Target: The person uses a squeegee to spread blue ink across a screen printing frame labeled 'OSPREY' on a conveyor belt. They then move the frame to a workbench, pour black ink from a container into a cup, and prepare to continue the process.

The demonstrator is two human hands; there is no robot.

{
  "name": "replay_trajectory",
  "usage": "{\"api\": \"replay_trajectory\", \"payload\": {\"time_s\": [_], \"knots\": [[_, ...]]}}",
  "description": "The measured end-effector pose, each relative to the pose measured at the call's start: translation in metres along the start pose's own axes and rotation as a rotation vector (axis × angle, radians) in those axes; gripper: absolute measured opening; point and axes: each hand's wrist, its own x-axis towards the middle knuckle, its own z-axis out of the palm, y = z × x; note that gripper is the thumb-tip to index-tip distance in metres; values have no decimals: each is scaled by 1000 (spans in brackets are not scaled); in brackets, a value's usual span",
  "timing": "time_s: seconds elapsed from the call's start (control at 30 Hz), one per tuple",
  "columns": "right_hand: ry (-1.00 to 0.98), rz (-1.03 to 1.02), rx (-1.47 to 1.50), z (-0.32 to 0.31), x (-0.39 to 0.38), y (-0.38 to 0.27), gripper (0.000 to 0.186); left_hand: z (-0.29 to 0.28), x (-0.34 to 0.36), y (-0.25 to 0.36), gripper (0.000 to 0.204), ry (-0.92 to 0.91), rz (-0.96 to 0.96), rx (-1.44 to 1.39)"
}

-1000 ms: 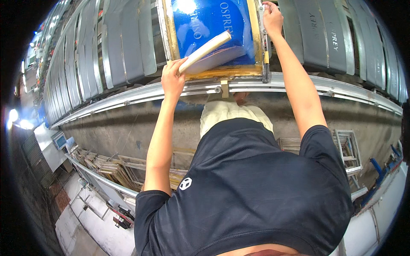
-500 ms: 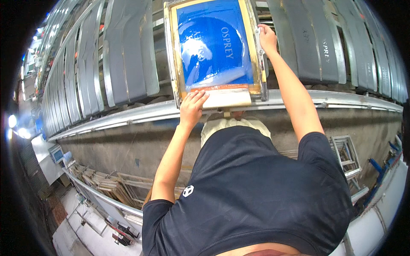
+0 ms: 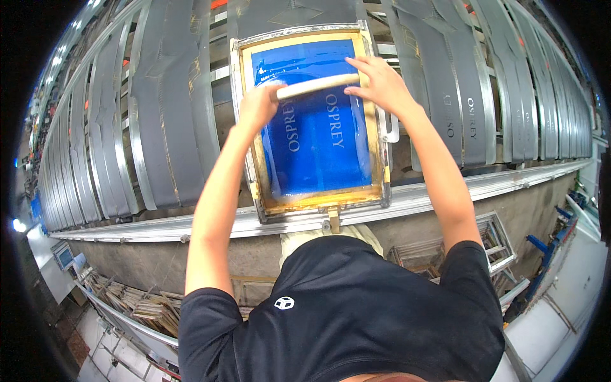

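A printing screen (image 3: 318, 165) with blue mesh and pale stencilled lettering lies in front of me, inside a worn metal and yellow-edged frame (image 3: 247, 153). A pale squeegee (image 3: 318, 84) stretches crosswise over the upper part of the mesh. My left hand (image 3: 259, 105) is closed around its left end. My right hand (image 3: 380, 83) is at the other end, thumb and forefinger spread on either side of the bar with a gap showing. Wet, glossy ink lies on the mesh beyond the squeegee. The squeegee's blade edge is hidden from view.
Grey fabric panels (image 3: 167, 127) on metal-edged boards stand in rows left and right, some printed. A metal rail (image 3: 420, 193) runs along the near side, with a bracket (image 3: 331, 219) below the frame. Spare frames (image 3: 137, 302) are stacked behind me; a small monitor (image 3: 63, 256) is far left.
The squeegee has gone from the frame's near end to its far part. My right hand left the frame's right side for the squeegee's end. The frame sits lower in view, over another panel.
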Motion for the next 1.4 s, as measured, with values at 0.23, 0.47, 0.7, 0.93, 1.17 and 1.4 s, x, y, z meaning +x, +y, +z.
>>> {"api": "replay_trajectory", "payload": {"time_s": [0.23,0.47,0.7,0.93,1.17,1.4], "knots": [[-218,267,85,51,59,15,27,-7,55,-1,34,-74,-11,-7],[101,129,155,74,-112,-52,36,54,-108,21,35,225,159,-42],[31,109,184,57,-215,-113,43,74,-230,51,38,170,111,-43],[157,-17,125,50,-107,-60,43,55,-126,23,39,356,197,-31],[114,4,88,61,18,9,41,30,16,-11,31,283,144,-51],[72,21,63,51,83,41,34,3,93,-23,34,121,54,-13]]}}
